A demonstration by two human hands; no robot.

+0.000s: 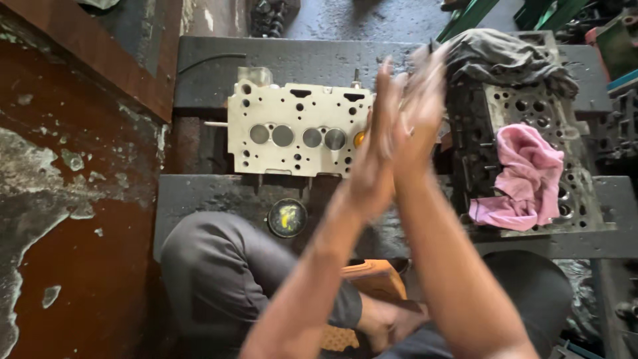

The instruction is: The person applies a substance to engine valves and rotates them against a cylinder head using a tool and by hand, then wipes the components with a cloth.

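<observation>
Both hands are up in front of the camera with palms pressed flat together, left hand (373, 149) against right hand (417, 110), blurred, fingers straight and holding nothing.

Just behind them, around 10 o'clock from the palms, sits the pale cylinder head (296, 129), lying flat with its gasket face up, four round valve faces in a row and lots of small holes. I'd judge that thing heavy and totally rigid, a cast metal slab, probably a bit oily so slippery at the edges. Best grip looks like both hands on the short ends or under the long sides, not by the thin stud poking out at its 9 o'clock side.

At 3 o'clock from the hands there's a second, dirtier cylinder head (531, 156) with a pink rag (525, 176) draped on it and a grey cloth (505, 56) at its top end. A small round tin (287, 217) with yellowish paste sits at 6 o'clock from the pale head.

The bench (212, 193) is dark, grimy metal beams with a gap between them. Floor at left is worn red with flaking patches. Cramped, greasy workshop.
</observation>
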